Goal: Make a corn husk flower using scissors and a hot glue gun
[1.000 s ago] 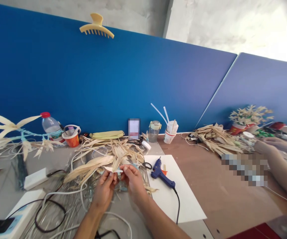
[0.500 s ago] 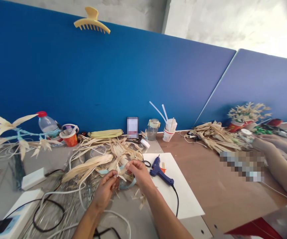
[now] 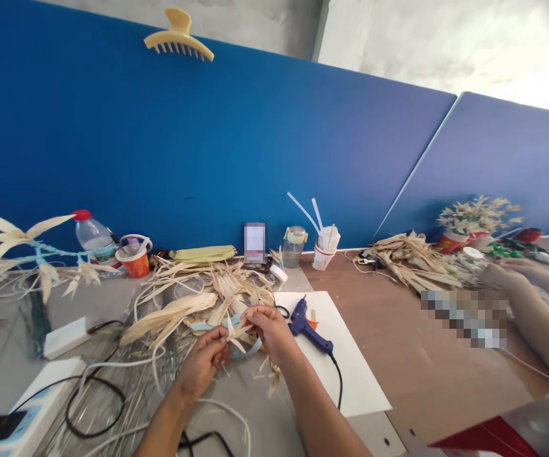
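Note:
Between my two hands is a small pale flower of dried corn husk [image 3: 236, 334], its pointed petals spread. My left hand [image 3: 204, 360] pinches it from the left side, fingertips pressed together. From the right, my right hand [image 3: 267, 325] grips a husk petal between thumb and fingers. Just beyond lies a heap of dried corn husks [image 3: 236, 285]. A light-blue strip [image 3: 254, 349] curves beneath my hands. To the right, a blue hot glue gun [image 3: 310, 327] rests on a white sheet [image 3: 355, 381].
At left stand a husk-flower branch [image 3: 40, 247], a bottle [image 3: 94, 238], a cup [image 3: 134, 259] and a power strip [image 3: 40, 406] with loose cables. A phone [image 3: 254, 242], a jar [image 3: 294, 246] and a straw cup [image 3: 323, 254] line the partition. Another person's arms [image 3: 522, 304] are at far right.
The husk flower has turned, so its petals show more openly between my fingers. Both hands keep their pinch and have shifted only slightly.

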The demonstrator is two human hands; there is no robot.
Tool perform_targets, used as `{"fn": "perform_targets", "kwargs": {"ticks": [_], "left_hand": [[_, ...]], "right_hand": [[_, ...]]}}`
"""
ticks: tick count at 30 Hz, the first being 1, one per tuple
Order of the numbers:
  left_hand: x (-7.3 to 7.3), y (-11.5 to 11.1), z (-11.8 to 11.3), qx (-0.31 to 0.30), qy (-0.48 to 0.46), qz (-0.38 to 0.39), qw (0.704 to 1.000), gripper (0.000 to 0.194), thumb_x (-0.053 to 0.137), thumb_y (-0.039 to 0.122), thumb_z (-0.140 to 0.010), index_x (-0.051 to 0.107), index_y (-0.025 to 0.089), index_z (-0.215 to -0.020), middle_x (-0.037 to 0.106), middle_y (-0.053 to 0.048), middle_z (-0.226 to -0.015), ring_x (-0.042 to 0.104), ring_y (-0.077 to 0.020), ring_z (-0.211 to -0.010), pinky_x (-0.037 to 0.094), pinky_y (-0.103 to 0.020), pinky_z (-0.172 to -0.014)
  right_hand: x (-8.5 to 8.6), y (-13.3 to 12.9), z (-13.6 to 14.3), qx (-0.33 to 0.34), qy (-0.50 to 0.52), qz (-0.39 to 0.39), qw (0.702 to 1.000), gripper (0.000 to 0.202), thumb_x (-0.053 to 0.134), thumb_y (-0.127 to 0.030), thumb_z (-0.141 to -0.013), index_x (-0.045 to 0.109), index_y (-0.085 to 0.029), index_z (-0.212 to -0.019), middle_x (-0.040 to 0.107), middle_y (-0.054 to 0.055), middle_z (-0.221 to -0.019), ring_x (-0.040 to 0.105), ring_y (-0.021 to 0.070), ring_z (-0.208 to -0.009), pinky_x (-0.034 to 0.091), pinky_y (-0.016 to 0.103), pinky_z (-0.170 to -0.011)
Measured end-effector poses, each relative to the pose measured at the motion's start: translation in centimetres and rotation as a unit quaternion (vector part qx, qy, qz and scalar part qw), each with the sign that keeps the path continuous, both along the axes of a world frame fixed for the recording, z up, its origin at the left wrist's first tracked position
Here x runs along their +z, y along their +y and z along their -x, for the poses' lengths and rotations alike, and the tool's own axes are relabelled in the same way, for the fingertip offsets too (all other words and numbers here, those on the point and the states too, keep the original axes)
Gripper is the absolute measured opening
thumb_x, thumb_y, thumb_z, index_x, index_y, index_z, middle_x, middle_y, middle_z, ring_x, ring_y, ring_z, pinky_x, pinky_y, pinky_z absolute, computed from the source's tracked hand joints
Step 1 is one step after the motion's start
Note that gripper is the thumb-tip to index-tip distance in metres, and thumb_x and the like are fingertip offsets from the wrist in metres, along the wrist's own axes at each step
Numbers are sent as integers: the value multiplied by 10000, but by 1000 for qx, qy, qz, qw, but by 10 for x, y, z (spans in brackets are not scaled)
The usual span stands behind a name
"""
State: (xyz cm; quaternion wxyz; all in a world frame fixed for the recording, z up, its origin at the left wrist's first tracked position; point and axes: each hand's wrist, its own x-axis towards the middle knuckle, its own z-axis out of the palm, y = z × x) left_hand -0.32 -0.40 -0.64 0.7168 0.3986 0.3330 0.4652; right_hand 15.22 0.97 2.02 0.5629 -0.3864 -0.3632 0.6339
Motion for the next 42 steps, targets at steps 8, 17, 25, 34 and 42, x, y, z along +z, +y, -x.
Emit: {"fn": "perform_targets", "kwargs": {"ticks": [8, 17, 25, 34, 42], "left_hand": [[-4, 3, 1, 22, -35, 17, 999, 225, 728, 302, -670, 551, 171, -621, 321, 82, -453, 246, -72, -460, 236, -233, -496], [0, 2, 0, 27, -23, 10, 999, 238, 734, 316, -667, 562, 158, -624, 332, 78, -468, 246, -67, -463, 233, -225, -489], [1, 2, 0, 21, -15, 18, 999, 273, 758, 337, -647, 550, 161, -624, 322, 83, -463, 247, -65, -452, 223, -228, -486], [4, 0, -2, -4, -32, 23, 999, 234, 740, 321, -681, 578, 156, -649, 363, 61, -495, 280, -74, -476, 252, -231, -498], [3, -1, -2, 13, -78, 24, 997, 124, 690, 247, -702, 626, 145, -731, 397, 35, -553, 331, -93, -516, 316, -251, -530]], "right_hand": [[3, 3, -6, 0, 122, 10, 993, 367, 750, -475, -627, 711, -142, -779, 619, 9, -659, 502, 96, -550, 382, 218, -536], [5, -1, 1, 27, 74, -49, 996, 448, 772, -187, -559, 615, -197, -979, 639, -13, -742, 543, 118, -639, 399, 220, -581], [3, 0, 4, -29, 14, -28, 999, 374, 683, -161, -609, 579, -195, -967, 586, -64, -605, 465, 83, -509, 312, 196, -476], [-2, 2, 3, -54, 55, 0, 997, 342, 727, -174, -592, 620, -172, -917, 602, -62, -605, 513, 84, -524, 407, 212, -560], [1, 2, -2, -31, 119, -22, 992, 362, 688, -451, -703, 626, -179, -933, 638, -3, -647, 545, 122, -538, 423, 248, -550]]}}
